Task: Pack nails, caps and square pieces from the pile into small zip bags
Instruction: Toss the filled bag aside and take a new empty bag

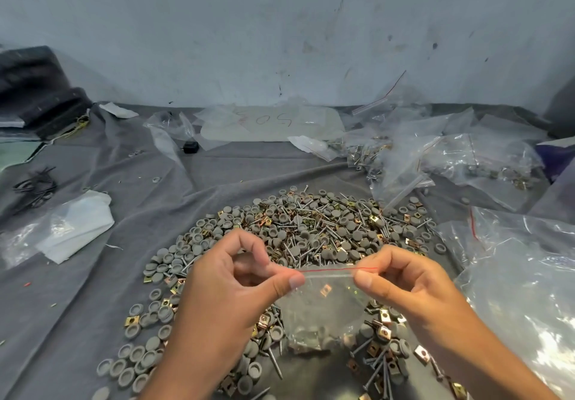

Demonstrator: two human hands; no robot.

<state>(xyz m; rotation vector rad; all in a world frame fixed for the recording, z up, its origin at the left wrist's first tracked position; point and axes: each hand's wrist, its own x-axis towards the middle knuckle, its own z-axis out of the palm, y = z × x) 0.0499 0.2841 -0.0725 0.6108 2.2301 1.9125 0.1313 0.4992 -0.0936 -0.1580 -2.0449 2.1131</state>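
A small clear zip bag (323, 309) with a red strip along its top hangs between my hands above the pile. My left hand (236, 284) pinches the bag's top left corner between thumb and fingers. My right hand (401, 281) pinches the top right corner. Inside the bag lie grey caps, nails and a copper square piece. Below and beyond spreads the pile (311, 231) of grey round caps, thin nails and brass-coloured square pieces on a grey cloth (93, 290).
Filled and empty plastic bags (435, 157) are heaped at the back right, and a large clear bag (529, 281) lies at the right. White folded plastic (77, 228) and black ties (34, 188) lie at the left. A stained wall (280, 32) closes the back.
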